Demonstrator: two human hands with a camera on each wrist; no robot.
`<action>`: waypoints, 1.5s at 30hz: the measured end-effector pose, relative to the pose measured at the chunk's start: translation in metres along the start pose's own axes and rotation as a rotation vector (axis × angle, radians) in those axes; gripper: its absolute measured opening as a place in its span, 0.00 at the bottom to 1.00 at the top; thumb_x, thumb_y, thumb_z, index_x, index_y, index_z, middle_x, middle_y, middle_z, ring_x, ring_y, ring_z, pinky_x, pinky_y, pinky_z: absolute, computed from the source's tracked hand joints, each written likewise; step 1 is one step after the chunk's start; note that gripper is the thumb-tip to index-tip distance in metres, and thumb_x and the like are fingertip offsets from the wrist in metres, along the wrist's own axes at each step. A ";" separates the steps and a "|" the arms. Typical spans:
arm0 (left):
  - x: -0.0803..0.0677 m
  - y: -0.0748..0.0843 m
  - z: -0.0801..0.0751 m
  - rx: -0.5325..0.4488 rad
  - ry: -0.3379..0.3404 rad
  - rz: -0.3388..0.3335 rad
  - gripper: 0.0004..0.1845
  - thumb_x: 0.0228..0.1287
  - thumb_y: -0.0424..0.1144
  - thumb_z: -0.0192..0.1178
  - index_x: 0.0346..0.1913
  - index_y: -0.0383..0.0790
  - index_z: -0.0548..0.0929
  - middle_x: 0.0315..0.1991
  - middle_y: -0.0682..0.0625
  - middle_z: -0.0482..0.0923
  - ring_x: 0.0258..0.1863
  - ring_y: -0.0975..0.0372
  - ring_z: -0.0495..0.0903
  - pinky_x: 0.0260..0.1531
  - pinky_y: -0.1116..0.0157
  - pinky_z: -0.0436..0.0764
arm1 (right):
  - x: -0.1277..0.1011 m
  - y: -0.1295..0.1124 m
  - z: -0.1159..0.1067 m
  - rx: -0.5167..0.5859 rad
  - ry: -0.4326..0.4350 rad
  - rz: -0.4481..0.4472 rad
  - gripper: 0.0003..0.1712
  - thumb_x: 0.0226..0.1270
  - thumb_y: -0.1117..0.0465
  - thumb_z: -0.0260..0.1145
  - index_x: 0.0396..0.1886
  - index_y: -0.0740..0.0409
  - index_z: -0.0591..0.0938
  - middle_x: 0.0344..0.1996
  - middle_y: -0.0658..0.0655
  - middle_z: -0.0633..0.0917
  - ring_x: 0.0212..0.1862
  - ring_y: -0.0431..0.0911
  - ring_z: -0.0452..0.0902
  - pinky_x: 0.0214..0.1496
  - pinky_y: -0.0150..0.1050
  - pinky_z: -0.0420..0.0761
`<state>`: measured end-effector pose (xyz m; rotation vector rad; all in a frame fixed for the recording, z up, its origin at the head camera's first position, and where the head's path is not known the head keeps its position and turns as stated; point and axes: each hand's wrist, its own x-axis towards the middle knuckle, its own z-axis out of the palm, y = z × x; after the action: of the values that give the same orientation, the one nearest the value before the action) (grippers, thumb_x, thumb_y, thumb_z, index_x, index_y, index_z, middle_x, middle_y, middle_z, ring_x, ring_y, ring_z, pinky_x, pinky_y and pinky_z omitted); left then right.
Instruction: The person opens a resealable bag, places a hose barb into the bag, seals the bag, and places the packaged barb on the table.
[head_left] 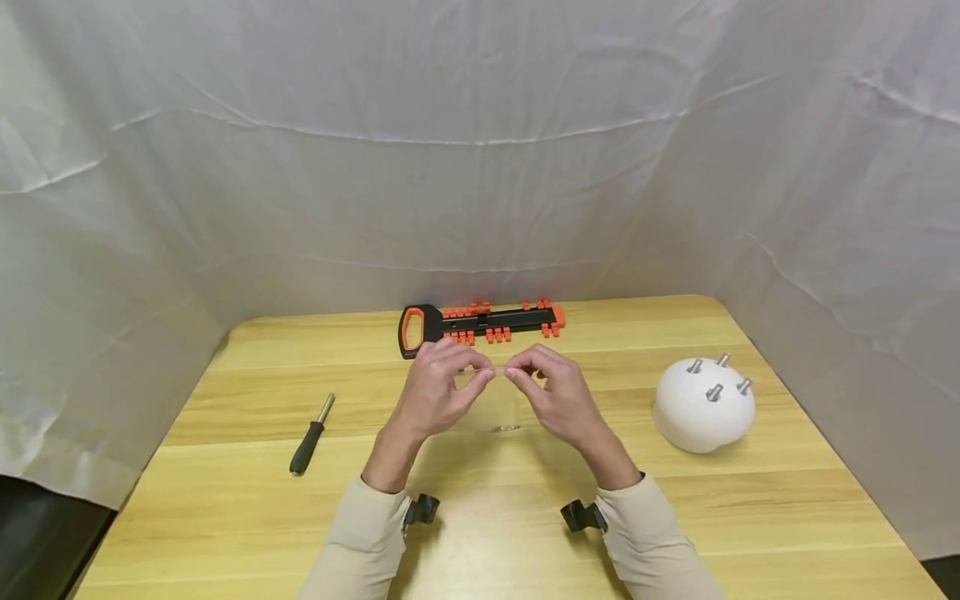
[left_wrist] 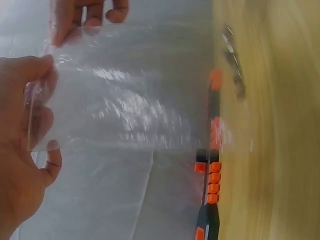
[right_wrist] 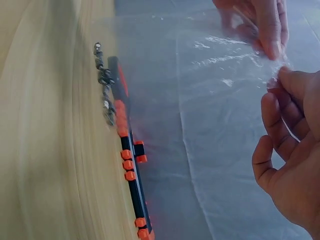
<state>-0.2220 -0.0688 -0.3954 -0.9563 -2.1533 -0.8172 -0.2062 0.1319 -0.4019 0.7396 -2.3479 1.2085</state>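
White sheeting hangs behind and to both sides of a wooden table (head_left: 225, 533), and both hands work just above its middle. Each pinches the top edge of a clear bag (left_wrist: 125, 100): the left hand (head_left: 435, 387) holds its left corner between thumb and curled fingers, the right hand (head_left: 558, 398) the right corner the same way. The bag hangs between them, its lower end near or on the tabletop, and small metal bits (head_left: 506, 428) seem to lie at its bottom; what they are is too small to tell. To part the mouth cleanly, I judge each pinch should catch one film layer only, near the edge, and pull gently apart while keeping the bag upright so the contents stay low. Just beyond the hands lies a black and orange rack (head_left: 480, 323). A screwdriver (head_left: 311, 436) lies to the left, and a white dome (head_left: 701, 408) with bolts stuck in it sits to the right
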 end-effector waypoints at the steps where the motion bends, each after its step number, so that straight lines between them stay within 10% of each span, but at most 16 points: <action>1: 0.001 0.001 0.001 -0.004 0.003 0.007 0.04 0.59 0.42 0.67 0.30 0.47 0.87 0.28 0.56 0.86 0.30 0.62 0.79 0.31 0.64 0.65 | 0.000 0.000 0.000 0.001 0.005 -0.006 0.02 0.67 0.59 0.64 0.35 0.50 0.83 0.31 0.45 0.82 0.31 0.37 0.72 0.36 0.33 0.72; 31: -0.021 -0.016 -0.036 0.037 -0.102 -0.120 0.06 0.61 0.44 0.66 0.31 0.46 0.87 0.29 0.57 0.85 0.27 0.62 0.71 0.34 0.63 0.65 | -0.005 0.005 -0.008 -0.053 -0.030 0.082 0.03 0.68 0.58 0.65 0.35 0.48 0.84 0.30 0.43 0.84 0.31 0.37 0.72 0.38 0.40 0.74; 45: -0.023 -0.002 -0.053 -0.265 -0.394 -0.352 0.03 0.65 0.39 0.61 0.36 0.50 0.84 0.31 0.60 0.82 0.32 0.69 0.76 0.34 0.69 0.77 | -0.016 0.007 -0.020 0.033 -0.149 0.094 0.05 0.65 0.58 0.67 0.38 0.50 0.86 0.34 0.44 0.86 0.31 0.36 0.75 0.38 0.37 0.77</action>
<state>-0.1954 -0.1181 -0.3811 -0.9397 -2.6507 -1.1884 -0.1957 0.1556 -0.4042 0.7625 -2.5143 1.2740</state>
